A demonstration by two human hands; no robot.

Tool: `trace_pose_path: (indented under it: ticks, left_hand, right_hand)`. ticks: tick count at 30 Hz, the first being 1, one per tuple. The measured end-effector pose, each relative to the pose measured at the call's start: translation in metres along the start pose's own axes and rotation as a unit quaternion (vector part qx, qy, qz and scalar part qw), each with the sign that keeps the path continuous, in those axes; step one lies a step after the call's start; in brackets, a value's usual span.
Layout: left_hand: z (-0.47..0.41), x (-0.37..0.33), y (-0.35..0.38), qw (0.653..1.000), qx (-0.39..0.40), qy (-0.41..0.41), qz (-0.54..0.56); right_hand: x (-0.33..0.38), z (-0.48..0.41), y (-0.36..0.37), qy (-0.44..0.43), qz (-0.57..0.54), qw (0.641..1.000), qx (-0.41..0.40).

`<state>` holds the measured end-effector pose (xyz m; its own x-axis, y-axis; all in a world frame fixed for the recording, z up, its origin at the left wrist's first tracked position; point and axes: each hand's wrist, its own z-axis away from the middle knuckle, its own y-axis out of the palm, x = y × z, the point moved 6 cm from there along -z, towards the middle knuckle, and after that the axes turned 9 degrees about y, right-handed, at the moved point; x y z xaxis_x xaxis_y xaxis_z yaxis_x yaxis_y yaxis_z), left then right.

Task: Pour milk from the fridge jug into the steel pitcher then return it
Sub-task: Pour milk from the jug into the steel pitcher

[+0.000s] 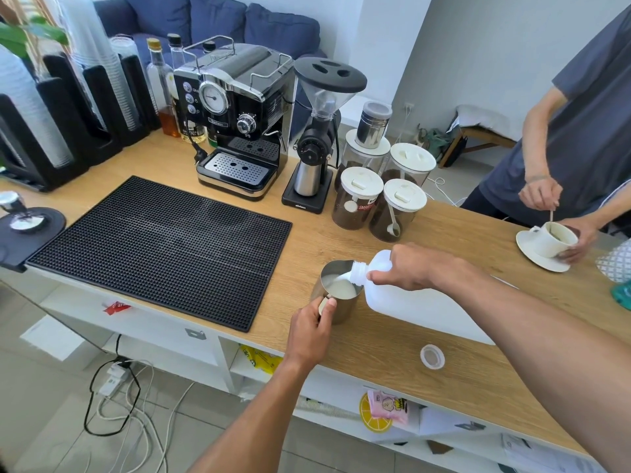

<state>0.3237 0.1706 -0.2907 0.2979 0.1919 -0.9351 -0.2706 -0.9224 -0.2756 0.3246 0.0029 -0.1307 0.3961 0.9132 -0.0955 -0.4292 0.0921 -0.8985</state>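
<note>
A white plastic milk jug lies tipped to the left over the wooden counter, its open neck at the rim of the steel pitcher. Milk streams from the neck into the pitcher, which holds a pool of white milk. My right hand grips the jug near its neck from above. Down at the pitcher's near side, my left hand is closed on its handle. The jug's white cap lies loose on the counter near the front edge.
A black rubber mat lies left of the pitcher. Behind stand an espresso machine, a grinder and several coffee jars. At the right, another person stirs a white cup on a saucer.
</note>
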Motion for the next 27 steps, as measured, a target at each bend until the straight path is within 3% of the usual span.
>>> trace_pose_path:
  ticks: [27]
  left_hand:
    - [0.0001, 0.0, -0.0004, 1.0, 0.003, -0.008, 0.001]
  right_hand:
    - [0.0022, 0.0009, -0.0012, 0.01, -0.003, 1.0, 0.008]
